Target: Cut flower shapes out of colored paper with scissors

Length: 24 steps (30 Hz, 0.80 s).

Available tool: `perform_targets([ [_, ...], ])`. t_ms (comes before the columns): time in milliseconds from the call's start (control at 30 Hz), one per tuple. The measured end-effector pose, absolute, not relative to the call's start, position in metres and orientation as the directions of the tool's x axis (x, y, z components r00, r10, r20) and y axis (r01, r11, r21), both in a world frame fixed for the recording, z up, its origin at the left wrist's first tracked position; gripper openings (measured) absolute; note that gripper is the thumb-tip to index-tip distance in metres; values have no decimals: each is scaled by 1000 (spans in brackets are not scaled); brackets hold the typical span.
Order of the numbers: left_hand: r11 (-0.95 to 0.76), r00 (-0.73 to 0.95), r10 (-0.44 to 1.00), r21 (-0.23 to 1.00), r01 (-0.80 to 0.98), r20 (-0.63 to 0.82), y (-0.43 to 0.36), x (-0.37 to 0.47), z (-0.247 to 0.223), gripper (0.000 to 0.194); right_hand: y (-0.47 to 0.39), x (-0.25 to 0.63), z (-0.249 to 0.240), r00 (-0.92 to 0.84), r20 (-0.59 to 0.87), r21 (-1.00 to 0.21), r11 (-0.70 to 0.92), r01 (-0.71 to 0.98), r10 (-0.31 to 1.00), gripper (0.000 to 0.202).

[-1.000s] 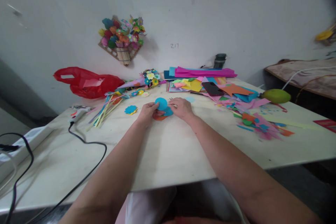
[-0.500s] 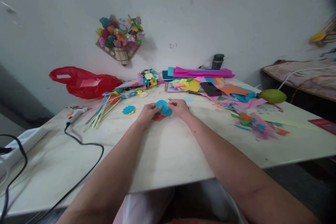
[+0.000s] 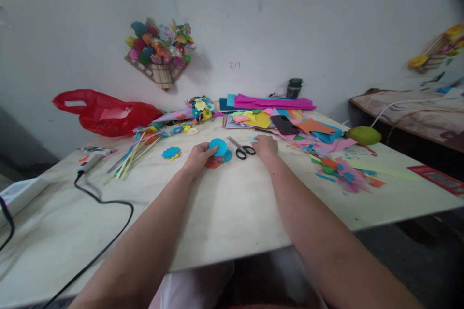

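Note:
Between the thumb and fingers of my left hand (image 3: 199, 157) is a blue paper circle (image 3: 218, 147). Below it an orange piece (image 3: 213, 164) and another blue piece (image 3: 227, 155) show. My right hand (image 3: 266, 146) is just right of the black-handled scissors (image 3: 243, 148), which lie on the table with blades pointing away. Its fingertips reach a pale blue paper piece (image 3: 253, 139); whether they grip it is unclear. A blue scalloped flower shape (image 3: 171, 153) with yellow under it lies left of my left hand.
Paper scraps (image 3: 348, 174), a phone (image 3: 284, 125) and a green fruit (image 3: 364, 135) are at the right. Paper strips (image 3: 136, 154), a red bag (image 3: 105, 118) and a corded glue gun (image 3: 92, 159) lie left. Colored sheets (image 3: 273, 102) and a paper bouquet (image 3: 201, 108) are behind.
My right hand has moved away from the blue circle to the right, and the scissors now show in full. My left hand still holds the circle. The view has shifted slightly.

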<state>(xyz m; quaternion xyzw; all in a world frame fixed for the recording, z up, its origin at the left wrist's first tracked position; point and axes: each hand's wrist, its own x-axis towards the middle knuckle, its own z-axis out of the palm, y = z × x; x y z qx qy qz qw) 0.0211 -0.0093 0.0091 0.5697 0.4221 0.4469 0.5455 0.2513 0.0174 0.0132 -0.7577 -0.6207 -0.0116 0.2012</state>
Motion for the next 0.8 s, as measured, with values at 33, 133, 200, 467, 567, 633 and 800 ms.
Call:
perform_targets([
  [33, -49, 246, 968, 999, 0, 48, -10, 21, 10, 38, 19, 253, 12, 216, 257, -260, -148, 954, 942, 30],
  [133, -48, 251, 967, 999, 8, 44, -12, 22, 11, 40, 22, 254, 8, 173, 247, -197, -126, 972, 953, 30],
  [200, -38, 241, 970, 999, 22, 32, -12, 22, 11, 40, 24, 252, 5, 155, 280, -164, -112, 980, 948, 30],
  [467, -34, 234, 972, 999, 30, 26, -7, 19, 6, 39, 27, 248, 3, 112, 347, -47, -101, 994, 931, 34],
  [567, -41, 239, 971, 999, 29, 33, -6, 19, 5, 40, 27, 248, 3, 105, 342, -37, -99, 994, 934, 32],
  [633, -53, 247, 968, 998, 29, 45, -6, 19, 5, 40, 28, 248, 3, 104, 348, -42, -95, 995, 932, 29],
  [800, -54, 234, 971, 998, 33, 44, -8, 20, 6, 41, 27, 248, 6, 96, 340, -59, -81, 995, 936, 25],
])
